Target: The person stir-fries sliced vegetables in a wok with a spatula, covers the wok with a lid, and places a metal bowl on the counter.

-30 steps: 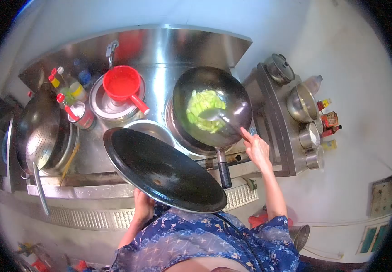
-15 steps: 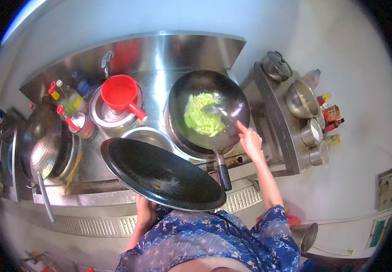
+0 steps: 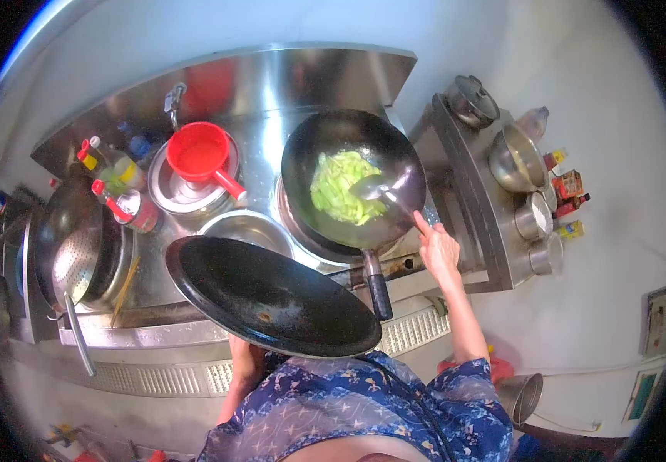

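My right hand is closed round the handle of a metal ladle, index finger stretched along it. The ladle's bowl rests against pale green vegetable slices in a dark wok. That wok sits on the stove at the right, its black-gripped handle pointing towards me. My left hand is beneath a large black wok lid and holds it tilted in front of my body, inner face up. The lid hides most of the left fingers. It overlaps a steel basin.
A red dipper lies on a pot below the tap. Bottles, a strainer and another wok stand left. Right of the stove, a side counter bears a lidded pot, steel bowls and seasonings.
My right hand and the ladle have shifted slightly, and the vegetable slices lie differently in the wok. The whole view has moved a little. The lid stays held at nearly the same tilt.
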A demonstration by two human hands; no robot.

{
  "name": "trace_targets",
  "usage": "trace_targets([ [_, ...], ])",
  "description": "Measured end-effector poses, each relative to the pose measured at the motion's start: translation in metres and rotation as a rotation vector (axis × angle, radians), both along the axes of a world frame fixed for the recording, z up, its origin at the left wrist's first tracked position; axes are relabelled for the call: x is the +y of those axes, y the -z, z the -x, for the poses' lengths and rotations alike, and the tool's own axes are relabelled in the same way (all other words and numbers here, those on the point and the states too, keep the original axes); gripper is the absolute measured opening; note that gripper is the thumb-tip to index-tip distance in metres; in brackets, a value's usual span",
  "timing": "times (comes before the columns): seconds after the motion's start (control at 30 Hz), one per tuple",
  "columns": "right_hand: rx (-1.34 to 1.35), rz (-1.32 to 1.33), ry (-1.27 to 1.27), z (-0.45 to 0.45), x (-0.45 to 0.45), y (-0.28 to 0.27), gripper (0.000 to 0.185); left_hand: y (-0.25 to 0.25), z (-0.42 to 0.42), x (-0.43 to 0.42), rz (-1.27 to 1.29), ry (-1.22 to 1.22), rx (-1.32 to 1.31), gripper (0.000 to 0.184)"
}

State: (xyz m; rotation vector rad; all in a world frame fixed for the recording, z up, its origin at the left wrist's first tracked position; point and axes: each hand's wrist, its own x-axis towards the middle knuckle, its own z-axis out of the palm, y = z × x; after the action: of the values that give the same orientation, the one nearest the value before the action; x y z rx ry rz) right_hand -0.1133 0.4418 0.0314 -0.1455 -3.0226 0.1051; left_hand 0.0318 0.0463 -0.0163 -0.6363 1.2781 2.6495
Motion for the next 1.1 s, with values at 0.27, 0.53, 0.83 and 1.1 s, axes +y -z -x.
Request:
trace_targets([
  [0.27,-0.008,-0.053,-0.008,-0.001,0.011,-0.004,0.060,0.015,0.001,-0.001,0.081,0.037,0.040,0.050],
  [0.53,0.121,-0.148,-0.045,0.032,-0.004,0.019,0.069,0.007,0.000,-0.002,0.108,0.005,-0.009,0.048],
  [0.83,0.004,-0.171,-0.022,-0.008,0.011,-0.003,0.072,0.066,-0.021,-0.033,-0.073,-0.129,-0.024,0.043],
  [1.1,-0.081,-0.164,-0.004,-0.028,0.007,-0.014,0.071,0.009,0.006,-0.006,-0.005,-0.051,0.028,0.050],
])
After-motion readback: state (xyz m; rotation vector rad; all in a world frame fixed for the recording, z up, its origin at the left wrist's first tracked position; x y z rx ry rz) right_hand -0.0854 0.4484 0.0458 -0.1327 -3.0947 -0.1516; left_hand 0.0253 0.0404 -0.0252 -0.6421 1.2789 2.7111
